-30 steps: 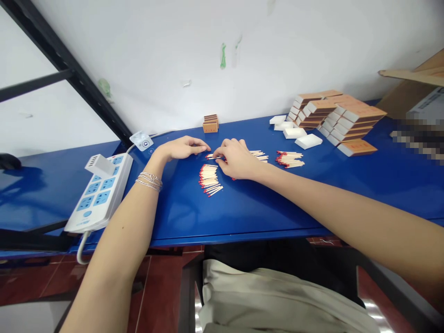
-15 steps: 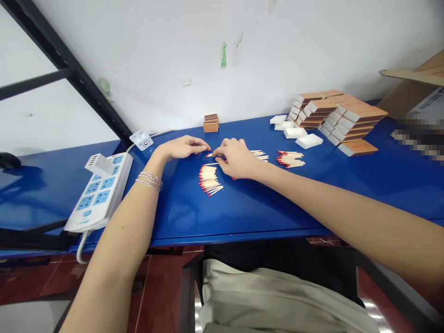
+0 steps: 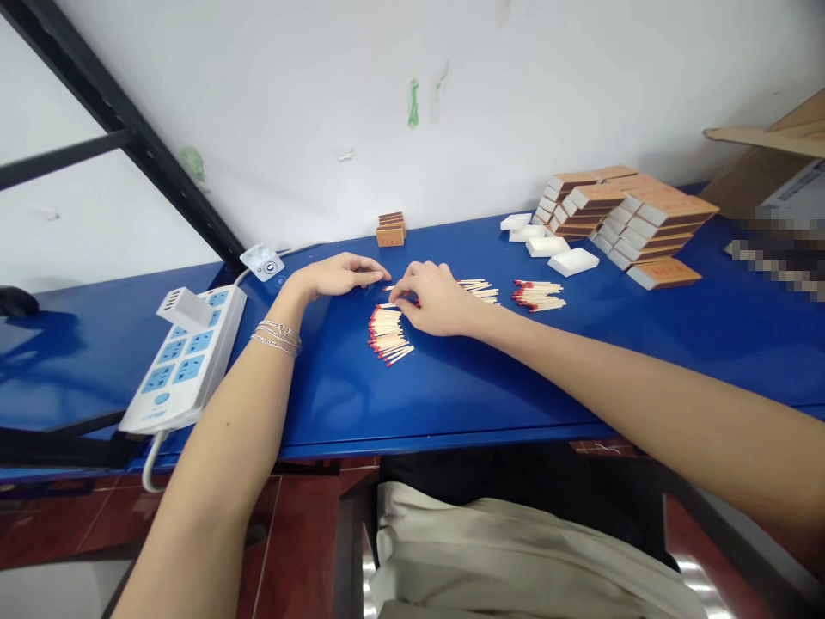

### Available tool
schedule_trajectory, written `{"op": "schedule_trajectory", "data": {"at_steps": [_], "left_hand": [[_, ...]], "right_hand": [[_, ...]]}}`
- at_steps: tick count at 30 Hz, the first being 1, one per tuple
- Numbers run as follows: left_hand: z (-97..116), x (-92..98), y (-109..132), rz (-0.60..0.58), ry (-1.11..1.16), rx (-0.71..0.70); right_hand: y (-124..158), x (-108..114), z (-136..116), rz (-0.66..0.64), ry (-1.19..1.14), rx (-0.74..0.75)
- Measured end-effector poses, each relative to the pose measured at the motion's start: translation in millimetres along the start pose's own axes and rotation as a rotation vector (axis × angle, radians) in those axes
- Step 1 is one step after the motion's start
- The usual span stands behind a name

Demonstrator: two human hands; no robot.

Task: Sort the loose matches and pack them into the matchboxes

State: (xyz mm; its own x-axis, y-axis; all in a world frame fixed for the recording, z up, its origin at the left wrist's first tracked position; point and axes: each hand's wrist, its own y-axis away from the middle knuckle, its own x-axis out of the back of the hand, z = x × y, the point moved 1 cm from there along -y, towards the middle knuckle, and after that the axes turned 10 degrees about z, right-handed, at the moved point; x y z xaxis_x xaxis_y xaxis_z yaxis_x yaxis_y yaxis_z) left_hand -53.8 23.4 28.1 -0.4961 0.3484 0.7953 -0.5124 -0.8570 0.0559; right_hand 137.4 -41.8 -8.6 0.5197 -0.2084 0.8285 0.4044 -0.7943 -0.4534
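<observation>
On the blue table, a fanned row of red-headed matches (image 3: 388, 334) lies just in front of my hands. My right hand (image 3: 433, 299) is over its far end, thumb and fingers pinched close to the top match; whatever is between the fingertips is hidden. My left hand (image 3: 345, 275) rests on its edge to the left with fingers stretched out, holding nothing. By its fingertips lies a single match (image 3: 388, 288). Another pile of matches (image 3: 478, 291) is partly covered by my right hand. Farther right lies a separate loose bunch of matches (image 3: 539, 295).
Small orange matchboxes (image 3: 390, 234) stand near the wall. Several white matchbox trays (image 3: 573, 261) lie at the back right, beside a stack of matchboxes (image 3: 670, 211). A white power strip (image 3: 186, 361) lies left of my left forearm. A cardboard box (image 3: 741, 176) stands far right.
My right hand has moved slightly toward me and left, from beside the single match to the top of the fanned row. My left hand has stayed in place.
</observation>
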Motion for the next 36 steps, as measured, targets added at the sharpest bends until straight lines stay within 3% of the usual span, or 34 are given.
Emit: {"op": "schedule_trajectory", "data": {"at_steps": [10,20,28,33,36], "left_hand": [[-0.1,0.1,-0.6,-0.015,-0.011,-0.008],[0.6,0.3,0.2,-0.013,-0.006,-0.014],[0.4,-0.3,-0.2,-0.002,-0.015,0.006],[-4.5,1.3,-1.1,-0.024,-0.045,-0.017],[-6.5,3.1,-1.5,-0.030,-0.034,-0.043]], "right_hand": [[-3.5,-2.0,9.4,0.011,0.124,-0.024],[-0.4,-1.3,0.1,-0.022,0.022,0.004],[-2.4,-3.5,11.2,0.085,0.127,-0.033],[-2.3,-0.9,4.2,0.013,0.000,0.014],[-7.8,15.7,8.4,0.048,-0.101,-0.029]]}}
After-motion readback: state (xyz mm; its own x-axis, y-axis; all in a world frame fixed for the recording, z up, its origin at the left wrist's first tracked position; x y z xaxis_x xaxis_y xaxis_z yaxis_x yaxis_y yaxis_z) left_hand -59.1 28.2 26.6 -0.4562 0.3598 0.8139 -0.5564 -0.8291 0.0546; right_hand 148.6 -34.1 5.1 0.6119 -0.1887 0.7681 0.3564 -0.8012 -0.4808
